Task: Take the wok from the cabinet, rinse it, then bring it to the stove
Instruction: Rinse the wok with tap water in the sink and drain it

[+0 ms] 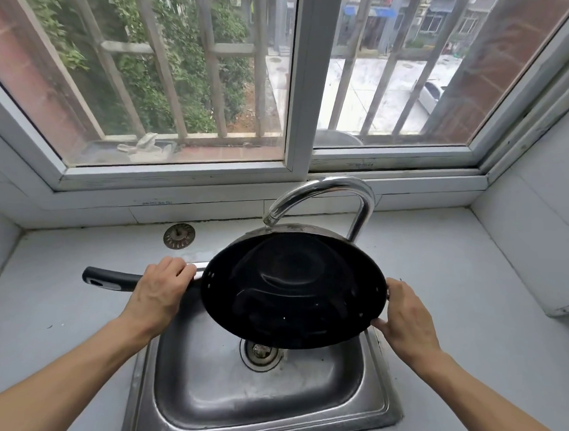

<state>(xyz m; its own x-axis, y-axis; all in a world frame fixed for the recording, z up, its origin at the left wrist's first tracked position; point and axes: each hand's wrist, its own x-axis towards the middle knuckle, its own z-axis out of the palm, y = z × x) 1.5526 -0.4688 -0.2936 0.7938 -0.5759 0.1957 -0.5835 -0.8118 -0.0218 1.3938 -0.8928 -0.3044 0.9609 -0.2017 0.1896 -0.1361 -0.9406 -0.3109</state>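
A black wok [293, 289] hangs tilted over the steel sink [206, 390], its dark inside turned toward me and its far rim just under the spout of the chrome faucet [329, 197]. My left hand [161, 291] grips the wok's black handle [106, 278] close to the bowl; the handle sticks out to the left. My right hand [405, 316] holds the wok's right rim, fingers curled over the edge. A thin stream of water seems to fall from the spout onto the rim.
A grey countertop [48, 303] surrounds the sink. A metal sink strainer [179, 236] lies on the counter behind it, left of the faucet. The sink drain [260, 351] shows below the wok. A barred window fills the back wall; a white tiled wall stands at right.
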